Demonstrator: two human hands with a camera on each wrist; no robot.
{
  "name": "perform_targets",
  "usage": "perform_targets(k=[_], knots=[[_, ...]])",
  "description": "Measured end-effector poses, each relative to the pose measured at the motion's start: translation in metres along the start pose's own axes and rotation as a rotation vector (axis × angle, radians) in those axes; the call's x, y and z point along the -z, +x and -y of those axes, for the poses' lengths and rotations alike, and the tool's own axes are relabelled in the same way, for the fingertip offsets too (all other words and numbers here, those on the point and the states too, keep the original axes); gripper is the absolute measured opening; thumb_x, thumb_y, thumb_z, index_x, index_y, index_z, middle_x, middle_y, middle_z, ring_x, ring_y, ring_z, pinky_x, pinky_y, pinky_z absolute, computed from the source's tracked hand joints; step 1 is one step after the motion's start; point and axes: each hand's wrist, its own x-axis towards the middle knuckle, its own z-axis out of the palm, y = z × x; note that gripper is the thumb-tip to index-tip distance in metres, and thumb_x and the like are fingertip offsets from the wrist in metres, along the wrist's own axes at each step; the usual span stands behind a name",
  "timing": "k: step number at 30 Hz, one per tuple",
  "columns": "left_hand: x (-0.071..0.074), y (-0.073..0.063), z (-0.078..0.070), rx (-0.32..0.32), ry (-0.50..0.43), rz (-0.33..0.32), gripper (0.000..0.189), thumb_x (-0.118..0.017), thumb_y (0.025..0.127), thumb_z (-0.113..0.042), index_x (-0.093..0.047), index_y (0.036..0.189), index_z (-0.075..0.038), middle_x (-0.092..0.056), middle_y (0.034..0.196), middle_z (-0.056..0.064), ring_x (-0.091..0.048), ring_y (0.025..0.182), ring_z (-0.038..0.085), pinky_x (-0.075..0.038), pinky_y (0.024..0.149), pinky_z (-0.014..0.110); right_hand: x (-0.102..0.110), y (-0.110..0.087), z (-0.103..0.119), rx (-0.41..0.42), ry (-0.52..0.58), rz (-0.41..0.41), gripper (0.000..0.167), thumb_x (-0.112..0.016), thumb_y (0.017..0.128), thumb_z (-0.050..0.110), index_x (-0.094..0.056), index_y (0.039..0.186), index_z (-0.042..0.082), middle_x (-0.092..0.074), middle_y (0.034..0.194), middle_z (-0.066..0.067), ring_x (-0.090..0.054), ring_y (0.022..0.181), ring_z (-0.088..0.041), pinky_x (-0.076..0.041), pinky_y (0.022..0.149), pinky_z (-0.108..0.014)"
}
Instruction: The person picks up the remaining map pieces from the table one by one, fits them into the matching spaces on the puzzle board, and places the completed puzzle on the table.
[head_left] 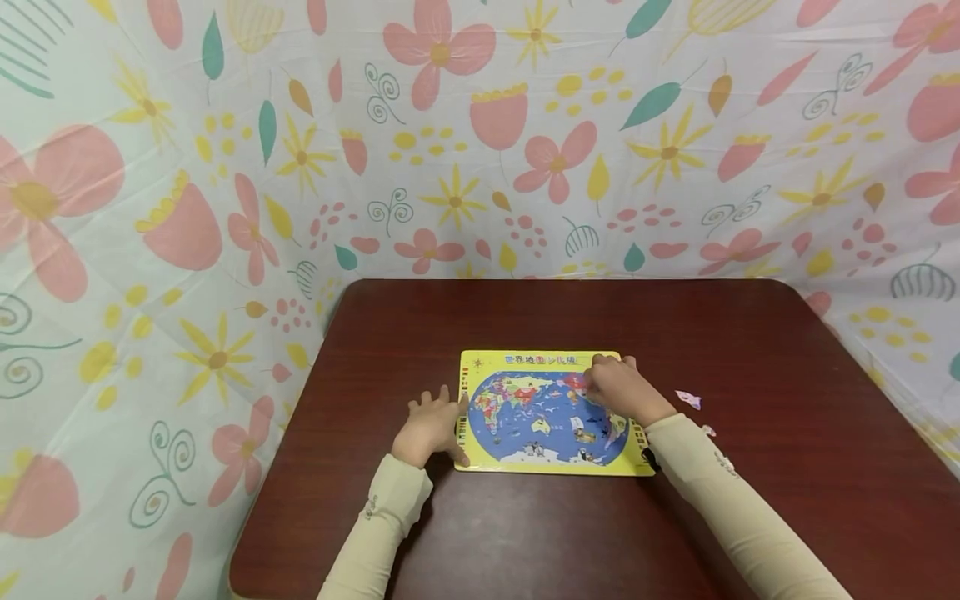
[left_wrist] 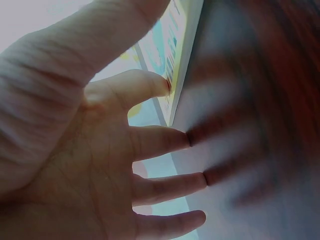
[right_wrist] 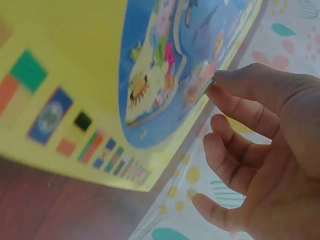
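Pale sleeves point(head_left: 738, 508) reach over the desk point(head_left: 390, 333). Left hand point(head_left: 429, 427), splayed, touches the map board's point(head_left: 525, 468) left edge; right hand point(head_left: 622, 389) pinches a thin piece point(right_wrist: 200, 85) near the far right corner.

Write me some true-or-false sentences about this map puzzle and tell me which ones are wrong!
1. The map board lies on the table. True.
2. The board has a red border. False: it is yellow.
3. The left hand is at the board's left edge. True.
4. Loose pieces lie left of the board. False: they lie to its right.
5. The right hand is over the board. True.
6. The left hand makes a fist. False: it is spread open.
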Motion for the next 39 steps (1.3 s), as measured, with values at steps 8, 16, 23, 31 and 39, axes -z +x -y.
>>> perform_targets(k=[8, 16, 23, 31, 39], knots=[[-0.003, 0.001, -0.004, -0.014, 0.011, -0.007, 0.107, -0.097, 0.063, -0.042, -0.048, 0.153, -0.013, -0.034, 0.157, 0.029, -0.035, 0.135, 0.055, -0.031, 0.103, 0.071, -0.007, -0.003, 0.001, -0.019, -0.001, 0.027, 0.034, -0.071, 0.086, 0.001, -0.056, 0.059, 0.015, -0.047, 0.071, 0.001, -0.040, 0.065, -0.018, -0.022, 0.068, -0.045], [-0.002, 0.000, -0.002, -0.018, 0.002, -0.003, 0.107, -0.097, 0.064, -0.042, -0.047, 0.153, -0.013, -0.032, 0.157, 0.029, -0.035, 0.135, 0.055, -0.030, 0.103, 0.072, -0.007, -0.007, -0.003, 0.002, 0.022, 0.042, 0.035, -0.067, 0.091, 0.001, -0.057, 0.061, 0.016, -0.046, 0.070, 0.001, -0.040, 0.068, -0.017, -0.024, 0.066, -0.043], [0.000, 0.000, 0.002, -0.013, 0.002, -0.005, 0.105, -0.096, 0.064, -0.042, -0.048, 0.153, -0.013, -0.033, 0.157, 0.029, -0.036, 0.134, 0.055, -0.029, 0.103, 0.073, -0.007, -0.009, -0.006, 0.018, 0.026, 0.062, 0.023, -0.065, 0.095, 0.007, -0.066, 0.074, 0.013, -0.050, 0.074, 0.001, -0.044, 0.067, -0.016, -0.029, 0.065, -0.040], [0.001, 0.001, 0.001, -0.016, -0.003, 0.000, 0.105, -0.095, 0.066, -0.042, -0.046, 0.154, -0.013, -0.031, 0.158, 0.029, -0.035, 0.133, 0.055, -0.028, 0.103, 0.073, -0.001, -0.013, -0.007, 0.001, 0.021, 0.071, 0.010, -0.068, 0.095, 0.009, -0.074, 0.086, 0.007, -0.054, 0.077, -0.002, -0.047, 0.067, -0.017, -0.035, 0.064, -0.040], [0.001, 0.000, 0.000, -0.012, -0.001, 0.012, 0.106, -0.095, 0.066, -0.043, -0.045, 0.154, -0.013, -0.030, 0.158, 0.030, -0.034, 0.133, 0.056, -0.028, 0.103, 0.072, 0.009, -0.023, -0.018, -0.024, 0.001, 0.033, 0.012, -0.066, 0.094, 0.007, -0.072, 0.084, 0.007, -0.052, 0.076, -0.001, -0.045, 0.067, -0.017, -0.034, 0.062, -0.040]])
